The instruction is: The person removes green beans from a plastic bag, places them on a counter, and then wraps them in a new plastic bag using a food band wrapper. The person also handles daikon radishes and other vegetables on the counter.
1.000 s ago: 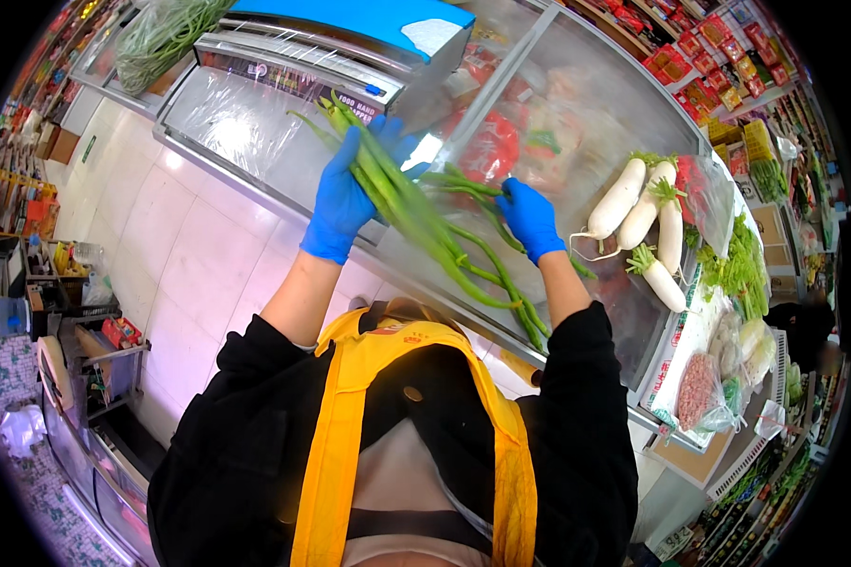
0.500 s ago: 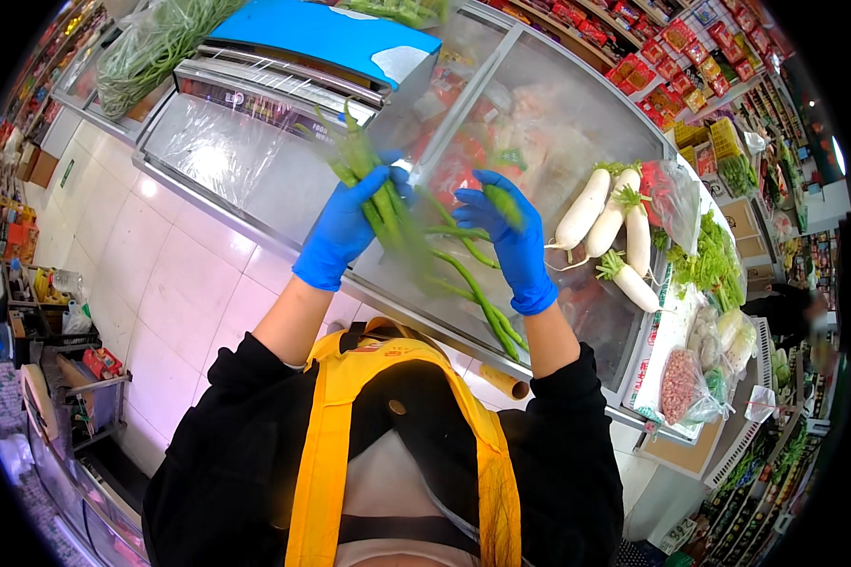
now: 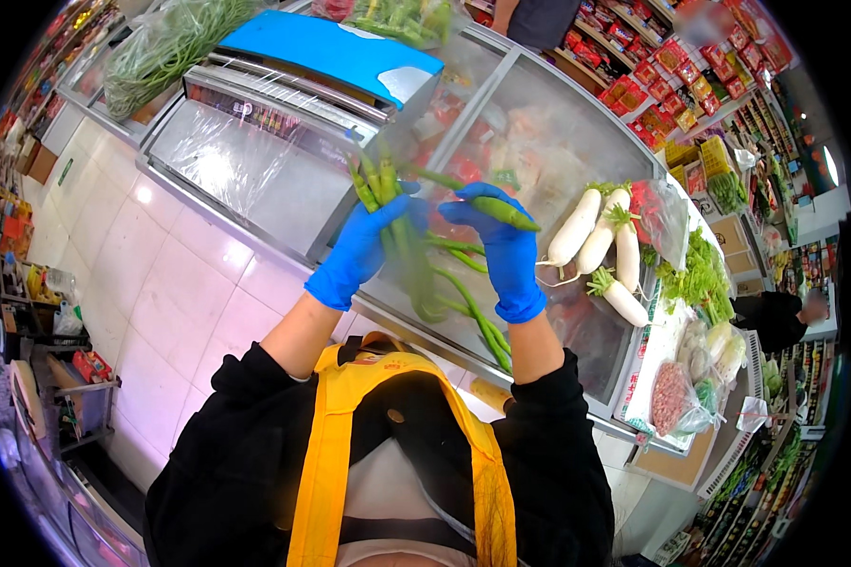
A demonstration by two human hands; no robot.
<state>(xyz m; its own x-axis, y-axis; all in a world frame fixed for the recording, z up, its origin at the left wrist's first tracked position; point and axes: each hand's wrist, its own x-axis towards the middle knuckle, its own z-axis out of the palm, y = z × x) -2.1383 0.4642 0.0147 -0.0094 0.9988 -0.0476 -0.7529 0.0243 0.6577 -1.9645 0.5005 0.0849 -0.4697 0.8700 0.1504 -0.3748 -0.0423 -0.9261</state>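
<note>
My left hand (image 3: 350, 253), in a blue glove, is closed around a bunch of long green peppers (image 3: 378, 184). Their ends stick up above the fist, and the lower part is smeared by motion. Across from it, my right hand (image 3: 506, 260), also gloved in blue, grips a single long green pepper (image 3: 506, 214) with the fingers curled and the pepper lying across them. Below and between my hands, several more long green peppers (image 3: 482, 317) lie loose on the glass lid of a chest freezer (image 3: 577, 118). White radishes (image 3: 577, 227) with green tops lie right of my right hand.
A film wrapping machine (image 3: 326, 57) with a blue top stands left of my hands. Bagged green beans (image 3: 170, 57) lie at the far left. Leafy greens (image 3: 695, 279) and a bag of peanuts (image 3: 671, 392) sit on the right ledge. A person (image 3: 775, 317) is at the far right.
My right hand has drawn slightly nearer the left, and its pepper now lies more across the fingers. The bunch in my left hand stands more upright. Another person shows at the top edge.
</note>
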